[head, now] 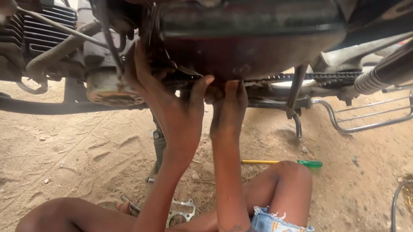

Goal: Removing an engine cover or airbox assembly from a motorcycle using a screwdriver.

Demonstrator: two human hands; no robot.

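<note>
Both hands are raised under a motorcycle engine (pixel 244 39) standing on sandy ground (pixel 36 155). Left hand (pixel 168 97) is spread, fingers reaching up against the underside beside the dark casing. Right hand (pixel 230 108) is pressed to the same underside, fingertips hidden; grip cannot be told. A drive chain (pixel 321 76) is seen behind. A green-handled screwdriver (pixel 282 162) and a metal gasket (pixel 182 210) are lying below.

No pkgs, labels, signs or screens in your view right now. Nothing boxed or wrapped on the sandy ground, no sticker or plate showing on the bike's underside, no display anywhere.
</note>
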